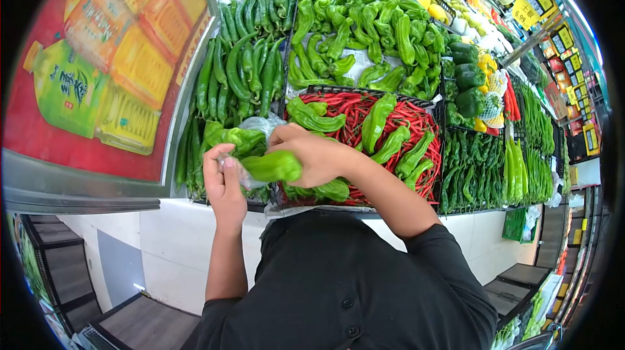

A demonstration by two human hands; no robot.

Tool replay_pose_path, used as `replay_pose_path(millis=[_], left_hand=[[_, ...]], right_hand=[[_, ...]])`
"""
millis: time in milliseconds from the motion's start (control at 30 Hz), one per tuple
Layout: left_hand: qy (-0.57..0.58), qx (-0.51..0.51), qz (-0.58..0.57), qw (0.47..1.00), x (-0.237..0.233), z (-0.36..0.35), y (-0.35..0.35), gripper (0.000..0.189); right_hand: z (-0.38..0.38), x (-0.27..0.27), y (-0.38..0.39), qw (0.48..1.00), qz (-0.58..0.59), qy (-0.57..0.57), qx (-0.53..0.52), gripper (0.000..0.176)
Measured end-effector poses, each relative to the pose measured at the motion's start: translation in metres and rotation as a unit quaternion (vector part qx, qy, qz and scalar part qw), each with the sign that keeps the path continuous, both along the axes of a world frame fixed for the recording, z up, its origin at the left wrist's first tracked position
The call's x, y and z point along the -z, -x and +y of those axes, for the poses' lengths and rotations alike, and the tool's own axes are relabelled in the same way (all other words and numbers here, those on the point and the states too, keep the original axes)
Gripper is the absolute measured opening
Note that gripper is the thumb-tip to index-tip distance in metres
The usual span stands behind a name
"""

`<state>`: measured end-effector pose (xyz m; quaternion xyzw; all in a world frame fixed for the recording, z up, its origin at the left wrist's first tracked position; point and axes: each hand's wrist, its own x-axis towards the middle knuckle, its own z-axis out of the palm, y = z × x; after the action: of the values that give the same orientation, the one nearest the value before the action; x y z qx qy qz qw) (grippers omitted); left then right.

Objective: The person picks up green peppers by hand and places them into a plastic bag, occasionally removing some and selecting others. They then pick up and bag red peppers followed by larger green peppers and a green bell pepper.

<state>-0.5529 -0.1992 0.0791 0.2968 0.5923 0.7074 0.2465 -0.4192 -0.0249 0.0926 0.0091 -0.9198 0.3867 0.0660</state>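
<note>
A thin clear plastic bag (pixel 261 125) with green peppers (pixel 236 138) in it hangs between my hands, over the vegetable crates. My left hand (pixel 223 177) is closed on the near left side of the bag, thumb up. My right hand (pixel 314 153) has its fingers curled at the bag's right side, their tips partly hidden. A large pale green pepper (pixel 275 166) lies across the gap between both hands, overlapping the right hand. Below and beyond is a crate of thin red chilies (pixel 342 106) with several loose green peppers (pixel 376 123) on top.
Long green chilies (pixel 244 67) fill the crate at left, and wrinkled green peppers (pixel 390 31) the one behind. Dark bell peppers (pixel 469 76) and slim green chilies (pixel 469 168) are at right. A metal-framed drink poster (pixel 111 63) borders the left side.
</note>
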Motion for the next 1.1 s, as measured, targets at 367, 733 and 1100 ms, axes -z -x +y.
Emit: replay_pose_path(millis=[367, 733, 1100], left_hand=[[-0.005, 0.006, 0.026, 1.0, -0.006, 0.002, 0.002, 0.018], [-0.004, 0.045, 0.031, 0.999, -0.002, 0.0, 0.002, 0.026], [-0.016, 0.083, 0.043, 0.996, 0.01, -0.009, 0.002, 0.021]], right_hand=[[-0.016, -0.024, 0.005, 0.997, -0.046, -0.008, 0.06, 0.038], [0.004, 0.001, 0.005, 0.993, 0.044, -0.07, -0.079, 0.039], [0.04, 0.043, 0.099, 0.978, -0.164, -0.055, 0.117, 0.028]])
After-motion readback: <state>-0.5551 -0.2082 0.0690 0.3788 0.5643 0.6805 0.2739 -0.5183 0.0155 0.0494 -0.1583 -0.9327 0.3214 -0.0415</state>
